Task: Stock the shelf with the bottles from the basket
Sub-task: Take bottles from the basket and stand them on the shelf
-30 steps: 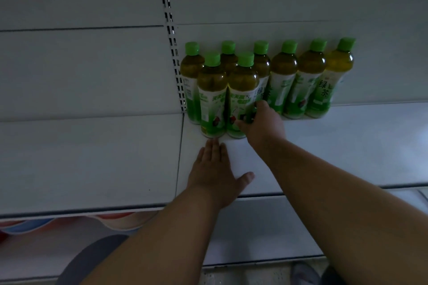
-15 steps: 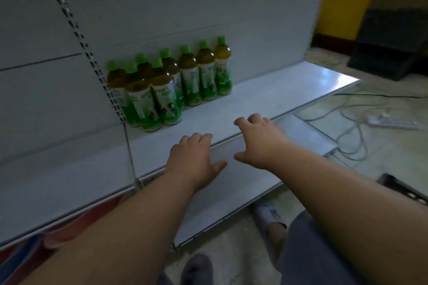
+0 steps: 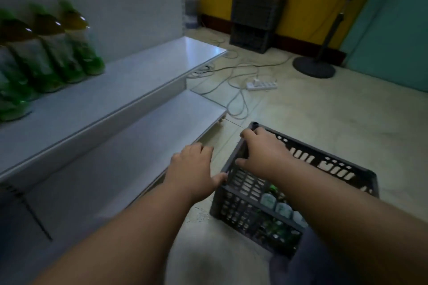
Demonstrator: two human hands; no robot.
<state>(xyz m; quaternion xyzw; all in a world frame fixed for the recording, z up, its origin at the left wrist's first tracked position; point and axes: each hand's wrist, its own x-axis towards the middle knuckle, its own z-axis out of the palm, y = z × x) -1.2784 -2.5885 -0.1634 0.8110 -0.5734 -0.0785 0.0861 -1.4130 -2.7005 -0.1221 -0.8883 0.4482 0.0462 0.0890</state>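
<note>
Black plastic basket sits on the floor beside the shelf, bottles inside. My right hand grips its rim; my left hand hangs open, thumb touching its corner.

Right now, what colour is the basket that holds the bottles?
Dark grey, nearly black, with slotted walls; the basket shows in the head view, the only view.

Both hands off shelf; right hand & left hand now at basket.
</note>
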